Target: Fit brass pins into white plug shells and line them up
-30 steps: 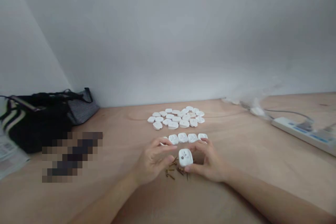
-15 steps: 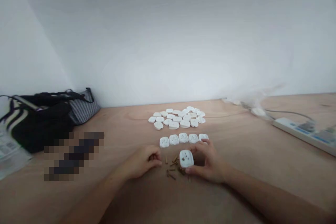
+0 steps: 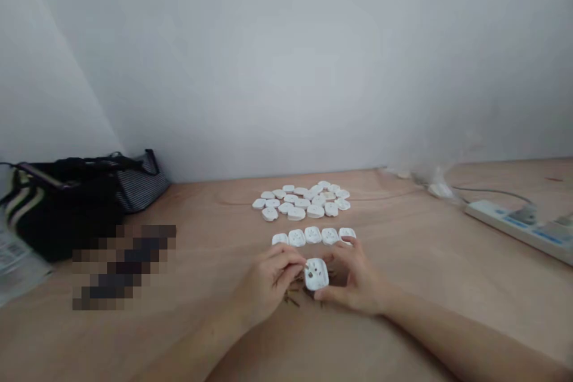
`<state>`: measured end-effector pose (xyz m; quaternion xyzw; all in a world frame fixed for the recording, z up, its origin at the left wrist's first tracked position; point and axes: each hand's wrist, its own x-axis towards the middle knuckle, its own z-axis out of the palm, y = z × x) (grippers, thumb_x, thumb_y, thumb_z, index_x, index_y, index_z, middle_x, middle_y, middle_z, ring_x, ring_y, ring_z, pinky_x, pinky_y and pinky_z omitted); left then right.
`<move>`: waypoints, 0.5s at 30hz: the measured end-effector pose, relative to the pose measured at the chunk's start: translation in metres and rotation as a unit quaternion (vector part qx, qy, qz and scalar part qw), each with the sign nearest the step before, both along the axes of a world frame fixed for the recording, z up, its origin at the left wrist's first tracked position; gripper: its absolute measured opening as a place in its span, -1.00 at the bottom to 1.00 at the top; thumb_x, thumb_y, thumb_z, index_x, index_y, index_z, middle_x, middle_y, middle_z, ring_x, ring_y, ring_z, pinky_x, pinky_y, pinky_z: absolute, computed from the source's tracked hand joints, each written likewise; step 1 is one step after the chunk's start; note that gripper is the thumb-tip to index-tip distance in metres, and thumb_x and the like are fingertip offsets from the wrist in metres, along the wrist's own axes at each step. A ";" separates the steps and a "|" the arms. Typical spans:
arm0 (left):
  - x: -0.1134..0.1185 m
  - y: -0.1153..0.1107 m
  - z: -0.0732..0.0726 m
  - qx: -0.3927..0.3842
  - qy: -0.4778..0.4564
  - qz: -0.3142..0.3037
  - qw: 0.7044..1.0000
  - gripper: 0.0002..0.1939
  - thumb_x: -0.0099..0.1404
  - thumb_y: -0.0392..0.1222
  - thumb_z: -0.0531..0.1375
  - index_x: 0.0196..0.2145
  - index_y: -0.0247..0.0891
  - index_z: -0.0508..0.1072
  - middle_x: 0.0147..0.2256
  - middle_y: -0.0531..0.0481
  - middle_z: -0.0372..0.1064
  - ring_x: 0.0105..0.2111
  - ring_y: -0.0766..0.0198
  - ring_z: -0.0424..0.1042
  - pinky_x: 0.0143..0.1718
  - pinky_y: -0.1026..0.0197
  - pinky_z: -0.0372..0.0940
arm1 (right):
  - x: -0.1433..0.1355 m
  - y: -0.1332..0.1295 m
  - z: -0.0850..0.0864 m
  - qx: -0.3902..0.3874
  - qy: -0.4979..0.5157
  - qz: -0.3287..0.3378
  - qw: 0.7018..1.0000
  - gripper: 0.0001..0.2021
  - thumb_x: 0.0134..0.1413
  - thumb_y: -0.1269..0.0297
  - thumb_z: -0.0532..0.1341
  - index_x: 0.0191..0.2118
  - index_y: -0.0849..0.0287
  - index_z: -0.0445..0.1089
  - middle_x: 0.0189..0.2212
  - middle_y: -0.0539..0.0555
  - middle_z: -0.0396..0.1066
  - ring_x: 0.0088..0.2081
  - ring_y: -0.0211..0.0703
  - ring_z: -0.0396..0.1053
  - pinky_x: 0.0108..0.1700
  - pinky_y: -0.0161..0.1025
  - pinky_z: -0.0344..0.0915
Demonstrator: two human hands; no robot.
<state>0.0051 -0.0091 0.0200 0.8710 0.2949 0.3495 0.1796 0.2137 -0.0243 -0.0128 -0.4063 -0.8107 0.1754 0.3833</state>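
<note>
A white square plastic housing (image 3: 316, 275) with small holes is held tilted between the thumb and fingers of my right hand (image 3: 353, 277). My left hand (image 3: 277, 277) is pinched at the housing's upper left edge; what its fingertips hold is too small to make out. Several small brass pins (image 3: 292, 298) lie on the table below and between my hands, partly hidden by them. Just beyond my hands, several similar white housings (image 3: 313, 235) form a row, the leftmost and rightmost partly covered by my fingers.
Farther back lies a cluster of white plastic pieces (image 3: 296, 213). A black bag (image 3: 67, 209) and a blurred dark object (image 3: 129, 265) are at the left. At the right are a power strip (image 3: 519, 227) with a cable and a clear plastic bag (image 3: 436, 182).
My left hand has moved right and slightly up, from beside the pins to the edge of the housing. My right hand still holds the housing, nearly in the same place.
</note>
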 end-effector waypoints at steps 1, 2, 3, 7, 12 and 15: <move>0.003 -0.002 -0.001 0.002 -0.010 0.000 1.000 -0.84 0.28 -0.36 0.06 -0.30 -0.27 0.44 -0.33 -0.05 0.38 -0.31 0.28 0.38 -0.26 0.27 0.29 | 0.000 0.000 0.000 0.000 -0.001 0.002 1.000 -0.60 -0.24 0.06 0.36 -0.22 0.06 0.36 -0.33 0.00 0.46 -0.21 -0.01 0.36 0.10 0.10 -0.13; 0.005 -0.003 -0.002 0.008 -0.018 0.002 1.000 -0.84 0.28 -0.35 0.06 -0.30 -0.27 0.45 -0.34 -0.05 0.39 -0.31 0.28 0.39 -0.27 0.27 0.30 | 0.000 0.000 0.000 0.000 -0.003 0.002 1.000 -0.60 -0.24 0.06 0.36 -0.22 0.07 0.36 -0.33 -0.01 0.46 -0.21 -0.02 0.36 0.11 0.10 -0.13; 0.006 -0.004 -0.003 0.015 -0.023 0.004 1.000 -0.85 0.28 -0.35 0.07 -0.30 -0.27 0.45 -0.34 -0.05 0.40 -0.32 0.28 0.39 -0.27 0.27 0.30 | 0.000 0.000 0.001 0.001 -0.005 0.003 1.000 -0.60 -0.24 0.06 0.36 -0.22 0.07 0.36 -0.33 -0.01 0.45 -0.20 -0.02 0.36 0.11 0.10 -0.14; 0.009 -0.005 -0.005 0.047 -0.038 -0.004 0.998 -0.85 0.27 -0.35 0.10 -0.32 -0.27 0.47 -0.36 -0.05 0.43 -0.36 0.30 0.42 -0.31 0.30 0.32 | 0.000 -0.002 0.002 -0.003 -0.007 0.009 1.000 -0.59 -0.23 0.03 0.35 -0.21 0.06 0.36 -0.31 0.00 0.46 -0.19 -0.02 0.36 0.11 0.08 -0.14; 0.010 -0.003 -0.008 0.066 -0.052 -0.016 0.996 -0.86 0.25 -0.34 0.13 -0.32 -0.26 0.50 -0.37 -0.07 0.47 -0.35 0.27 0.44 -0.29 0.26 0.35 | 0.000 -0.002 0.002 -0.005 -0.010 0.016 1.000 -0.56 -0.22 0.00 0.33 -0.17 0.05 0.36 -0.30 0.00 0.46 -0.18 -0.03 0.36 0.11 0.06 -0.15; 0.011 -0.001 -0.009 0.089 -0.082 -0.015 0.993 -0.90 0.21 -0.36 0.18 -0.36 -0.26 0.50 -0.42 -0.05 0.48 -0.37 0.25 0.43 -0.28 0.22 0.35 | -0.001 -0.002 0.003 -0.008 -0.007 0.019 1.000 -0.56 -0.23 -0.01 0.33 -0.18 0.05 0.36 -0.31 -0.01 0.46 -0.19 -0.04 0.36 0.10 0.06 -0.16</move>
